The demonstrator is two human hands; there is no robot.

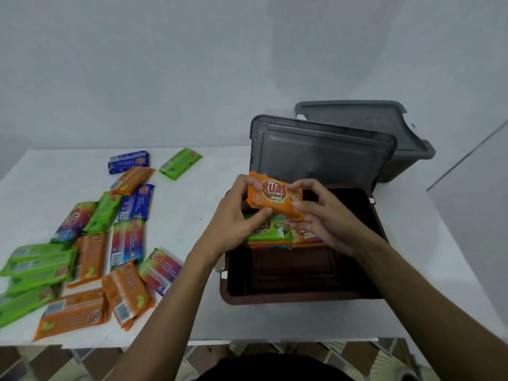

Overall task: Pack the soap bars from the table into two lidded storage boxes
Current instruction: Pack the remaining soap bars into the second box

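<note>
Both hands hold one orange soap bar (pixel 275 198) above the open brown storage box (pixel 299 295). My left hand (pixel 236 215) grips its left end and my right hand (pixel 319 215) pinches its right end. Under the bar, a green soap bar (pixel 264 232) and other wrapped bars lie stacked at the far end of the box. The box's grey lid (pixel 321 155) stands upright behind it. A second grey-lidded box (pixel 384 127) sits further back right. Several loose soap bars (pixel 90 248) in orange, green, blue and rainbow wrappers lie scattered on the left of the white table (pixel 192 215).
The table's front edge (pixel 247 340) runs just before my body, with patterned floor below. A pale wall stands behind the table. A blue bar (pixel 128 161) and a green bar (pixel 180 163) lie farthest back on the left.
</note>
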